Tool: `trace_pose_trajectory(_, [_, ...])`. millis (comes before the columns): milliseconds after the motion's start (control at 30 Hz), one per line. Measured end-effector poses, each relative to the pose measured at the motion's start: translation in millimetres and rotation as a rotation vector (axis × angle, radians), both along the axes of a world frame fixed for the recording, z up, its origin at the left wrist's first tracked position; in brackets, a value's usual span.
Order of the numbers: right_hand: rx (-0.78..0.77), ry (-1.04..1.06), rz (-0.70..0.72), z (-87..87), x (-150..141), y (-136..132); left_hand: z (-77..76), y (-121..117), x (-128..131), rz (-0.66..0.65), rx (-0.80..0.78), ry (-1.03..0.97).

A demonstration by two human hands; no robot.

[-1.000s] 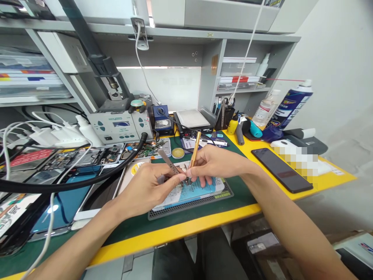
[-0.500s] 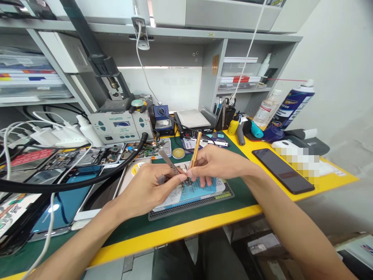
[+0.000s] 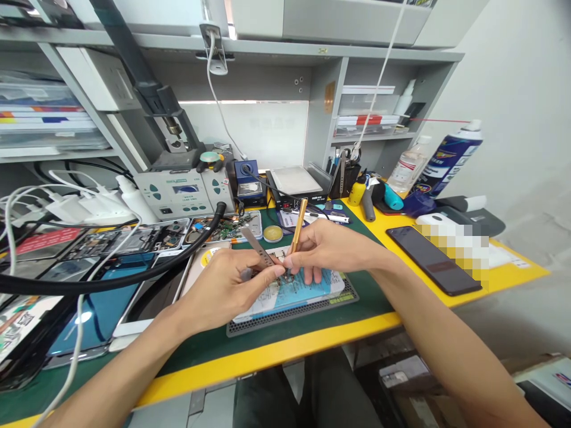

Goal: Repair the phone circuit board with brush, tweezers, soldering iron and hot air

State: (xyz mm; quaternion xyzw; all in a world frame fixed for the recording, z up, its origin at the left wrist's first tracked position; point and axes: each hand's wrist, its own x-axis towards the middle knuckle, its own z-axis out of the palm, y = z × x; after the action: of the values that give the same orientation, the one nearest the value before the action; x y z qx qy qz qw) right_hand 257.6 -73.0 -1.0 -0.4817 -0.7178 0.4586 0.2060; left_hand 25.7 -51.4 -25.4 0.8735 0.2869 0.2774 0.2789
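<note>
My left hand (image 3: 234, 279) is closed round flat metal tweezers (image 3: 255, 242) with holes along the shank, their rear end pointing up and left. Between the fingertips of my right hand (image 3: 332, 245) stands a slim gold pen-like tool (image 3: 299, 224), nearly upright; its working tip is hidden. Both sets of fingertips meet over a blue-and-white printed pad (image 3: 314, 289). Small dark parts show under the fingers, too small to name. Beneath the pad lies a grey perforated plate (image 3: 352, 295) on the green mat (image 3: 372, 303).
A round yellowish tin (image 3: 272, 233) sits behind my hands. Opened phones and a blue phone back (image 3: 104, 297) lie left, crossed by a thick black hose (image 3: 111, 288). A dark phone (image 3: 432, 260) rests right. A rework station (image 3: 185, 193) and spray can (image 3: 450, 157) stand behind.
The gold tool and my right hand have shifted very slightly left. My left hand keeps its place with the tweezers.
</note>
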Motion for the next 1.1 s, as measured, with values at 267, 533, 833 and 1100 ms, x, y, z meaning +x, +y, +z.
trace_pose_trajectory(267, [-0.015,0.015,-0.04,0.6,-4.3,-2.0,0.5,-0.7,-2.0,0.001,-0.001,-0.012])
trace_pose_trajectory(533, [0.097,-0.092,-0.039,8.3,-9.8,-13.1,-0.3,2.0,-1.5,-0.014,0.001,-0.017])
trace_pose_trajectory(833, [0.293,-0.252,0.008,13.8,-12.2,-18.3,-0.4,1.6,-1.6,-0.014,0.0,-0.016])
trace_pose_trajectory(1100, [0.424,-0.372,-0.016,12.2,-12.3,-18.1,-0.8,1.4,-2.3,-0.004,-0.03,-0.004])
